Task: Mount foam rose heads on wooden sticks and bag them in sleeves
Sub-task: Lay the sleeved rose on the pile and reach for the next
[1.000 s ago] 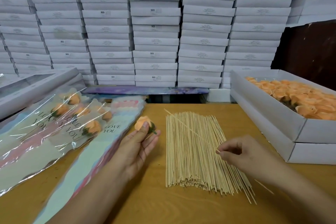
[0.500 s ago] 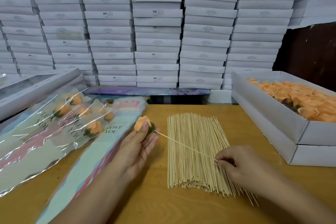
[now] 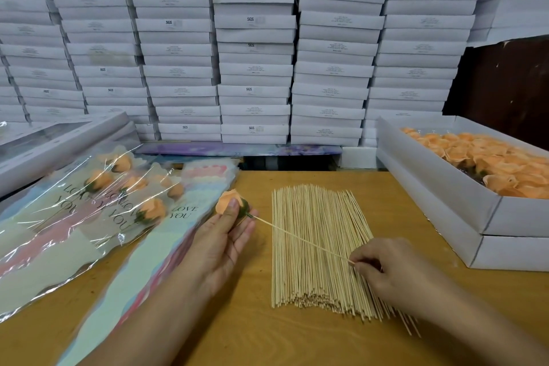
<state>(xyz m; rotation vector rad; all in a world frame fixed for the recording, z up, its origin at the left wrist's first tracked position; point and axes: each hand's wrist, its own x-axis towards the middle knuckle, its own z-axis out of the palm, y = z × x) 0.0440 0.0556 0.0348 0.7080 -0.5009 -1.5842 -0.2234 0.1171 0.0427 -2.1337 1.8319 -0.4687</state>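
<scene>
rose head (image 3: 230, 204) soft, light, crushable; left hand (image 3: 221, 242) pinched it by thumb and fingers above the table (image 3: 297, 339) | stick (image 3: 300, 239) thin, stiff, snappable; right hand (image 3: 386, 272) pinched its rear end, tip at the green base | stick pile (image 3: 320, 249) beneath; box (image 3: 445, 196) walled the right, sleeves (image 3: 118, 270) the left

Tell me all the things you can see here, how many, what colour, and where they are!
rose head: one, orange with green base, in the left hand
stick: one, pale wood, between rose head and right hand
stick pile: many, pale wood, middle of table
bagged roses: about five, orange in clear sleeves, left of table
empty sleeves: a stack, pastel, beside the bagged roses
open box: one, white, full of orange rose heads, right
stacked boxes: many, white, behind
table: one, wooden
left hand: holds the rose head
right hand: pinches the stick's end
</scene>
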